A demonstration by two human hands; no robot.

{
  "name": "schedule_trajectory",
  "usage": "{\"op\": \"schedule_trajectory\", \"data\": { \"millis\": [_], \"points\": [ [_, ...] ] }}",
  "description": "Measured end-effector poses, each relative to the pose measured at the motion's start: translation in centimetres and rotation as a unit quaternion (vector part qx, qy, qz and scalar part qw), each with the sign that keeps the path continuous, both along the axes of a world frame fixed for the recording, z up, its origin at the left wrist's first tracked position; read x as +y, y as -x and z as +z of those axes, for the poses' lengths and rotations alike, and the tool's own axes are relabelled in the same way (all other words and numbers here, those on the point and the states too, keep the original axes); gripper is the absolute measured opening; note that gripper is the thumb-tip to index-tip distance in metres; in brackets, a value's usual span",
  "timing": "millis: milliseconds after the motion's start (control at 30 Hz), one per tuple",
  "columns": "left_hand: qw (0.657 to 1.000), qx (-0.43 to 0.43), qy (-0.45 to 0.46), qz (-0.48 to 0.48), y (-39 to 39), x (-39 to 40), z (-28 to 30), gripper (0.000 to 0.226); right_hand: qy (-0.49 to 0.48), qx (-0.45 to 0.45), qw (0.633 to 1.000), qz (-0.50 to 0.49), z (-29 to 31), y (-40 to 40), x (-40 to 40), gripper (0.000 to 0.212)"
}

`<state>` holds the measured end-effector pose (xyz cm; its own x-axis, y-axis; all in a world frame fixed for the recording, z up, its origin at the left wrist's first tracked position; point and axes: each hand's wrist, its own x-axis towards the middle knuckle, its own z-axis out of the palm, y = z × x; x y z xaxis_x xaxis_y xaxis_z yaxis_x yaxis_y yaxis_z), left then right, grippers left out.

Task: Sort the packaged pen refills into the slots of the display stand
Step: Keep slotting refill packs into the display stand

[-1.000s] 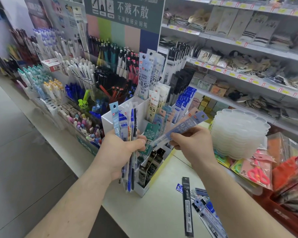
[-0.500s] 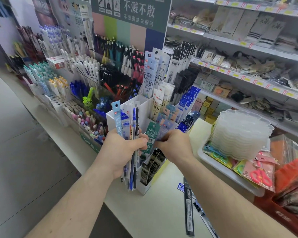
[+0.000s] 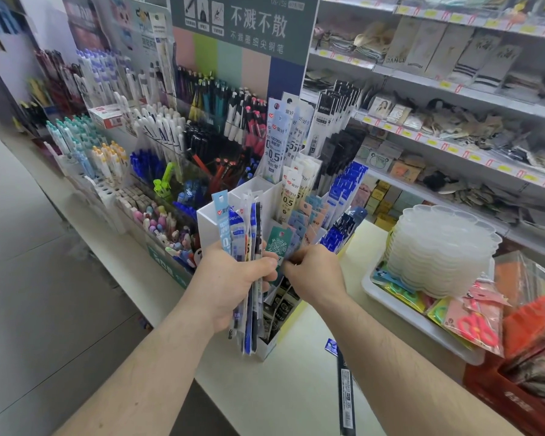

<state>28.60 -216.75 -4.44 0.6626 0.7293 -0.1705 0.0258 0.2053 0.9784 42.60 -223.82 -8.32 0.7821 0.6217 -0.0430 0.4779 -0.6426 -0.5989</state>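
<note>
From the head view, the left hand [image 3: 230, 287] has its fingers clamped round a bundle of packaged refills [image 3: 246, 247], upright before the white display stand [image 3: 266, 344]. The right hand [image 3: 315, 272] pinches a green-labelled packet [image 3: 277, 245] in a slot just beyond its fingertips.

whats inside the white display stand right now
The white display stand holds upright refill packs in its back slots, blue packs at the right, black packs low in front. The left hand and its bundle of refills hide the near-left slots.
</note>
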Motion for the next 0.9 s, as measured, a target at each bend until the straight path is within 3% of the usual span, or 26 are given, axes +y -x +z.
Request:
{"op": "schedule_trajectory", "data": {
  "millis": [100, 167, 300, 367, 433, 500, 600, 667, 800, 900],
  "points": [
    [1.000, -0.016, 0.022, -0.007, -0.4, -0.2, 0.0, 0.017, -0.003, -0.001, 1.000, 0.000, 1.2, 0.0, -1.3, 0.013],
    [0.999, -0.026, 0.040, -0.012, -0.6, -0.5, 0.1, 0.017, -0.072, -0.002, 0.997, -0.016, 2.4, 0.4, -2.9, 0.017],
    [0.995, -0.039, 0.084, -0.022, -1.3, -1.1, -0.1, 0.018, -0.220, 0.095, 0.971, 0.025, 4.6, 3.6, -6.3, 0.013],
    [0.994, -0.042, 0.101, -0.029, -1.9, -1.5, 0.0, 0.021, -0.200, 0.113, 0.971, 0.064, 4.9, 5.2, -7.4, 0.015],
    [0.989, -0.052, 0.134, -0.034, -2.6, -2.1, 0.2, 0.015, -0.103, 0.095, 0.986, 0.093, 4.6, 5.7, -8.1, 0.045],
    [0.984, -0.059, 0.162, -0.045, -3.2, -2.8, 0.4, 0.010, -0.029, 0.106, 0.988, 0.111, 4.4, 5.6, -8.3, 0.053],
    [0.986, -0.057, 0.135, -0.084, -3.8, -3.5, 0.3, 0.011, -0.024, 0.117, 0.988, 0.097, 3.9, 5.1, -8.5, 0.024],
    [0.982, -0.058, 0.127, -0.130, -3.8, -3.6, 0.2, 0.026, -0.043, 0.124, 0.987, 0.093, 3.6, 4.8, -8.9, 0.015],
    [0.956, -0.058, 0.181, -0.225, -3.5, -3.9, -0.1, 0.024, -0.138, 0.274, 0.950, 0.059, 4.0, 4.1, -9.6, 0.010],
    [0.960, -0.061, 0.176, -0.211, -3.6, -4.3, -0.6, 0.021, -0.142, 0.325, 0.933, 0.060, 4.0, 3.7, -9.8, 0.010]
  ]
}}
